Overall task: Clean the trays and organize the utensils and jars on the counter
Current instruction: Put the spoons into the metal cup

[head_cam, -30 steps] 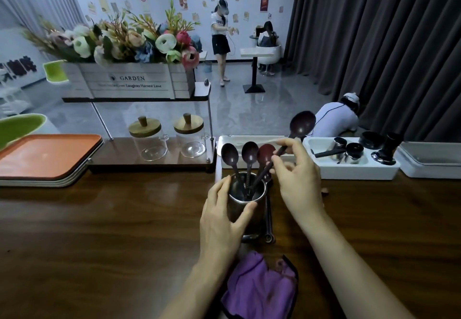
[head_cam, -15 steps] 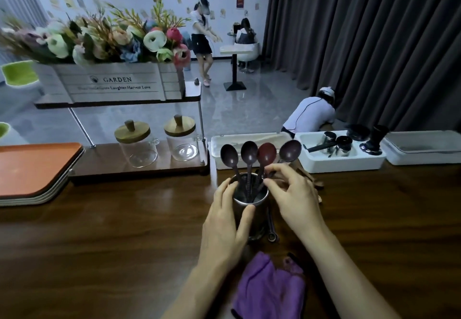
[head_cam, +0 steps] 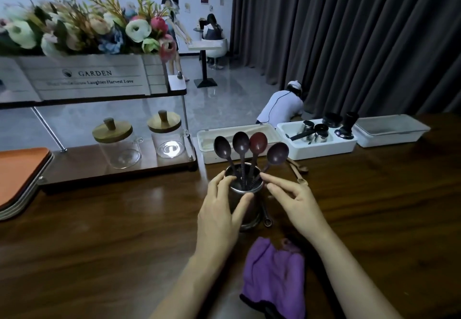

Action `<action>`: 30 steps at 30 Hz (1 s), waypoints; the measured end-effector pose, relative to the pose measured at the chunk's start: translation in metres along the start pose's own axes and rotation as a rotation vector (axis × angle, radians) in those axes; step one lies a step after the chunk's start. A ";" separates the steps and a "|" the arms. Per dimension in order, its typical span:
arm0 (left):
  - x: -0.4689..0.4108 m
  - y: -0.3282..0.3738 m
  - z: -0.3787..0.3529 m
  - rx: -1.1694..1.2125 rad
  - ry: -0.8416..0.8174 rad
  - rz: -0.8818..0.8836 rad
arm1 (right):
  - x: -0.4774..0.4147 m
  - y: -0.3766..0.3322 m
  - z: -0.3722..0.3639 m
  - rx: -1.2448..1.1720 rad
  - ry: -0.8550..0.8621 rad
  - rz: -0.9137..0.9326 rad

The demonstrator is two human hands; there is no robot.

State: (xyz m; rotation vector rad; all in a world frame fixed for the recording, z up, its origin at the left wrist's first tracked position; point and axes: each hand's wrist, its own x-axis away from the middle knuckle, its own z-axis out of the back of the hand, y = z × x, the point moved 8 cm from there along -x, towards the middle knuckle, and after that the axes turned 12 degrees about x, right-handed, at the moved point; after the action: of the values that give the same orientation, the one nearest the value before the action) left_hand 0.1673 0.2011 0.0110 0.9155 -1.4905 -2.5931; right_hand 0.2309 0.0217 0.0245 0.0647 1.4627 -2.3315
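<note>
Left hand [head_cam: 220,210] wraps the metal cup [head_cam: 243,199], thumb on the near wall, fingers curled round the far-left rim; holding it. Right hand [head_cam: 295,202] sits just right of the cup, fingers loosely spread, index and thumb tips close by the rim; can't tell if they touch the rightmost spoon's handle or grip anything.

Cup: short steel cylinder, dull shine, upright on the dark glossy wood counter [head_cam: 99,231]. Four plastic spoons [head_cam: 249,144] stand in it, bowls up and fanned: three dark brown-purple, one reddish, oval matte bowls, ridged handles. A thin metal utensil [head_cam: 266,215] with a ring end lies touching the cup's right base. Small wooden spoons [head_cam: 298,171] lie flat just beyond the right hand.

Purple cloth [head_cam: 274,276], soft, crumpled, on the counter near the body between the forearms. Behind the cup, white rectangular plastic bins [head_cam: 316,145] in a row; the middle one holds steel cups and black pieces. Left, a low shelf has two clear glass jars [head_cam: 142,141] with round wooden knobbed lids. Stacked trays [head_cam: 20,176], orange on top, at far left edge.
</note>
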 end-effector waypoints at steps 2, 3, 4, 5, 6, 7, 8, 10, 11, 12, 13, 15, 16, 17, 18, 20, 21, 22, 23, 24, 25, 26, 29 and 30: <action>0.001 0.000 0.002 -0.009 0.008 0.010 | 0.004 0.009 0.003 -0.081 0.010 -0.058; 0.002 0.000 0.004 -0.019 0.017 0.015 | 0.005 0.015 0.003 -0.101 0.018 -0.092; 0.002 0.000 0.005 -0.030 0.028 0.021 | 0.004 0.021 0.004 -0.100 0.024 -0.122; 0.004 -0.001 0.007 -0.042 0.043 0.025 | 0.003 0.029 0.003 -0.074 0.024 -0.150; 0.005 -0.001 0.009 -0.052 0.058 0.029 | 0.000 0.037 0.002 -0.025 0.018 -0.174; 0.006 0.000 0.010 -0.061 0.073 0.034 | -0.003 0.046 0.001 0.036 0.013 -0.196; 0.008 0.000 0.012 -0.068 0.085 0.041 | -0.007 0.054 -0.001 0.103 0.008 -0.219; 0.011 0.001 0.014 -0.074 0.106 0.055 | -0.015 0.067 -0.007 0.212 -0.010 -0.259; 0.012 0.001 0.014 -0.077 0.117 0.062 | -0.021 0.070 -0.010 0.247 -0.015 -0.261; 0.013 0.002 0.014 -0.083 0.130 0.071 | -0.027 0.072 -0.013 0.281 -0.020 -0.254; 0.014 0.002 0.014 -0.092 0.145 0.083 | -0.033 0.072 -0.017 0.312 -0.027 -0.245; 0.017 0.003 0.014 -0.112 0.176 0.107 | -0.045 0.072 -0.024 0.390 -0.039 -0.229; 0.018 0.004 0.014 -0.122 0.189 0.117 | -0.050 0.071 -0.027 0.432 -0.040 -0.217; 0.019 0.005 0.013 -0.132 0.200 0.125 | -0.055 0.070 -0.030 0.470 -0.041 -0.208; 0.020 0.006 0.013 -0.143 0.212 0.131 | -0.060 0.070 -0.033 0.492 -0.044 -0.201; 0.022 0.008 0.014 -0.166 0.240 0.148 | -0.067 0.071 -0.039 0.506 -0.069 -0.202; 0.024 0.009 0.013 -0.177 0.256 0.158 | -0.070 0.072 -0.041 0.515 -0.083 -0.199; 0.025 0.010 0.013 -0.187 0.271 0.169 | -0.072 0.074 -0.042 0.525 -0.093 -0.191; 0.026 0.011 0.012 -0.198 0.283 0.179 | -0.074 0.074 -0.041 0.529 -0.095 -0.183; 0.028 0.012 0.012 -0.211 0.292 0.186 | -0.075 0.074 -0.040 0.524 -0.095 -0.177; 0.029 0.013 0.011 -0.227 0.299 0.193 | -0.076 0.075 -0.038 0.513 -0.096 -0.173; 0.030 0.014 0.011 -0.241 0.305 0.199 | -0.076 0.076 -0.036 0.501 -0.102 -0.168; 0.031 0.016 0.010 -0.258 0.316 0.212 | -0.074 0.080 -0.033 0.456 -0.125 -0.152; 0.031 0.017 0.010 -0.260 0.318 0.215 | -0.073 0.082 -0.031 0.428 -0.128 -0.150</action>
State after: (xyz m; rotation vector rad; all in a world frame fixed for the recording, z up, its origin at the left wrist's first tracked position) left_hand 0.1317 0.1905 0.0135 1.0133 -1.0779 -2.2866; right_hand 0.3220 0.0394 -0.0427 -0.0799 0.9177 -2.6785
